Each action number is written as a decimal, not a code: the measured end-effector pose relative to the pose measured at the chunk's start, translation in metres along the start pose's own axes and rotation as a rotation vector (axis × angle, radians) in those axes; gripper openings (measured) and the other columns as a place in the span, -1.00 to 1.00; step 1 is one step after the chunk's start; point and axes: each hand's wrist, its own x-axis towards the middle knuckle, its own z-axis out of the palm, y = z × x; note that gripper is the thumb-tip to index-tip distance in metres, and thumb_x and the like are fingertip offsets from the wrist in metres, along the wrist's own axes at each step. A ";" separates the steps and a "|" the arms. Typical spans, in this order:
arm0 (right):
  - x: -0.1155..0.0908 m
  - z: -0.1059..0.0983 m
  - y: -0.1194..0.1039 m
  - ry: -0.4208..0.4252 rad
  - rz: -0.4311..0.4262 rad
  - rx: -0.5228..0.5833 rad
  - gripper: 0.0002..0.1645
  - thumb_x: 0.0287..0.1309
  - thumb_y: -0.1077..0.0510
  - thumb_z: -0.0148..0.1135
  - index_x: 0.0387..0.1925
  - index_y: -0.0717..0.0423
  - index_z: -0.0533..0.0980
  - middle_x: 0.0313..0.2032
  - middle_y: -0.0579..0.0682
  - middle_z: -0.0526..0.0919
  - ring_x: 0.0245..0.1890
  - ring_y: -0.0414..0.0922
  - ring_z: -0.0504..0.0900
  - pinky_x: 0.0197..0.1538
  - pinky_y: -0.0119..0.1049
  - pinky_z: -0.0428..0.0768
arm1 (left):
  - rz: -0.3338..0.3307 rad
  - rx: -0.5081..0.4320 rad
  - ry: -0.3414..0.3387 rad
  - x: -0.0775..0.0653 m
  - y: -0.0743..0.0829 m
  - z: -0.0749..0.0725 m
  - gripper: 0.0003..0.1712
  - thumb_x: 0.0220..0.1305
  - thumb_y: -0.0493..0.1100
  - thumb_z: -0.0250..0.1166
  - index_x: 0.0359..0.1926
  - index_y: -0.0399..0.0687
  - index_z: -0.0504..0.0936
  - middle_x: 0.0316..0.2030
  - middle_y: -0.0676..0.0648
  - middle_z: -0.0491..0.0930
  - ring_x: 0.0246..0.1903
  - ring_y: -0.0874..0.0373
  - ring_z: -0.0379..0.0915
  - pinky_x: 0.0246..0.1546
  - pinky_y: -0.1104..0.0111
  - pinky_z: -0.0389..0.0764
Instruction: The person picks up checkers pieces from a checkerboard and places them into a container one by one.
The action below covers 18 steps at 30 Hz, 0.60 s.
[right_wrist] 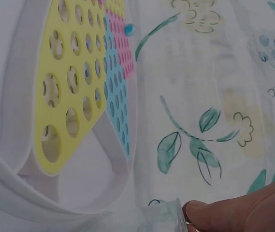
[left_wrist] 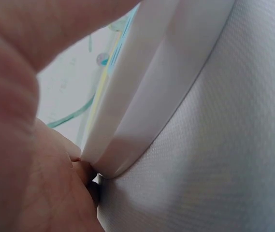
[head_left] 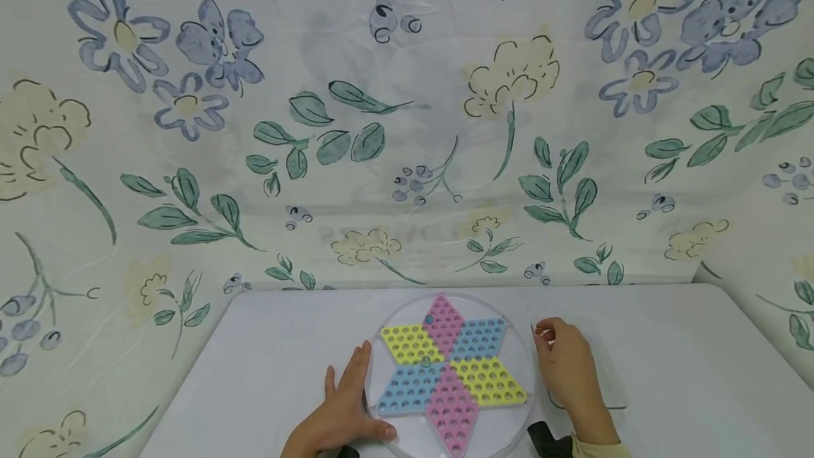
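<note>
A round white Chinese checkers board (head_left: 396,309) with a pink, yellow and blue star of holes lies on the table. A blue marble (head_left: 429,319) sits in the far pink point, and a greenish marble (head_left: 426,362) sits where yellow and blue meet. My left hand (head_left: 340,405) rests at the board's left side, thumb over the rim and extended fingers along the outer wall. My right hand (head_left: 569,362) is right of the board, fingertips pinching a small reddish thing, mostly hidden, by the edge of a clear container (right_wrist: 180,215).
The white table (head_left: 254,359) extends to both sides of the board. Behind it and at the sides hangs a white flowered cloth (head_left: 439,239). Dark bands (head_left: 548,438) show near my right wrist. The clear container's dark edge (head_left: 615,408) shows under my right forearm.
</note>
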 end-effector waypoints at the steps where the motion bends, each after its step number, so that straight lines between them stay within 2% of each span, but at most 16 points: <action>1: 0.000 0.000 0.001 0.004 -0.001 -0.002 -0.71 0.31 0.30 0.19 -0.01 0.44 0.54 -0.29 0.19 0.60 -0.29 0.04 0.56 -0.30 -0.09 0.58 | 0.001 0.000 0.000 0.000 0.000 0.000 0.69 -0.31 0.14 0.71 0.57 -0.33 -0.28 0.55 -0.39 -0.21 0.53 -0.35 -0.41 0.30 -0.30 -0.69; 8: 0.002 0.003 0.004 0.003 0.028 -0.013 -0.73 0.32 0.32 0.17 -0.03 0.46 0.54 -0.32 0.18 0.59 -0.33 0.03 0.54 -0.34 -0.13 0.56 | 0.004 -0.007 -0.007 -0.001 0.000 0.000 0.69 -0.29 0.14 0.71 0.57 -0.34 -0.29 0.55 -0.39 -0.22 0.53 -0.35 -0.42 0.30 -0.30 -0.70; 18: 0.003 0.006 0.008 -0.011 0.035 -0.044 -0.75 0.31 0.32 0.18 -0.07 0.45 0.54 -0.32 0.18 0.58 -0.33 0.03 0.53 -0.31 -0.08 0.56 | 0.000 -0.018 0.002 0.000 0.000 0.000 0.69 -0.32 0.15 0.71 0.57 -0.35 -0.26 0.55 -0.40 -0.21 0.53 -0.35 -0.42 0.30 -0.29 -0.71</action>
